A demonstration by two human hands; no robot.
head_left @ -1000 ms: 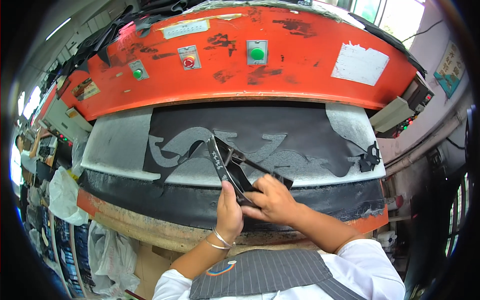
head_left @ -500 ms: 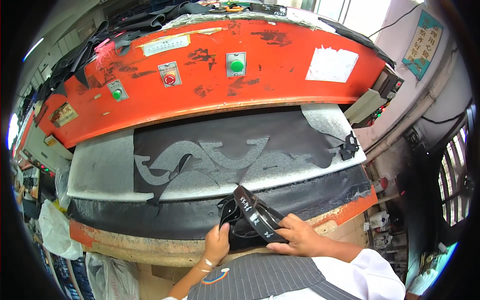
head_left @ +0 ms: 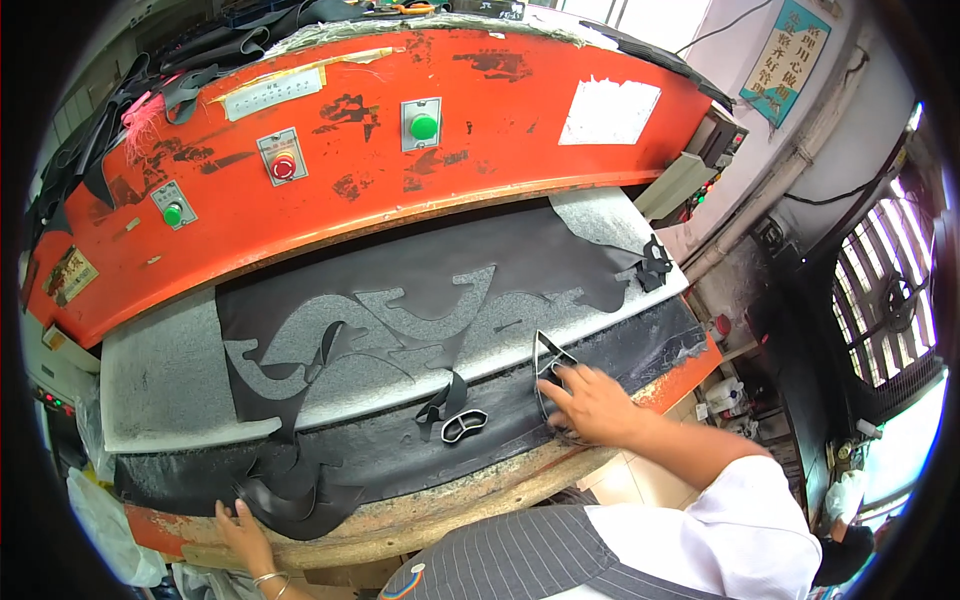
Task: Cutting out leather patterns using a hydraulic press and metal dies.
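Observation:
My right hand (head_left: 596, 406) has its fingers curled on a metal cutting die (head_left: 541, 352) that sits on the black front strip. Part of that die is hidden by the hand. A smaller curved cutting die (head_left: 464, 426) lies to its left, beside a narrow scrap of black sheet (head_left: 440, 398). Down at the front left, my left hand (head_left: 244, 540) is spread beside a heap of cut black pieces (head_left: 300, 490), its fingertips at the heap's edge. On the pale cutting board (head_left: 160, 390), a black sheet (head_left: 400, 255) has curved shapes cut out of it.
Behind the board rises the orange press beam (head_left: 540, 120), with a red button (head_left: 284, 165) and green buttons. Black scraps (head_left: 655, 265) lie at the board's right end. A worn front ledge (head_left: 420, 510) runs before me. Plastic bags (head_left: 115, 530) hang at left.
The larger die has gone from between both hands to the right, now under my right hand. My left hand has moved left to the black pieces. The smaller die now lies separately. The view has shifted.

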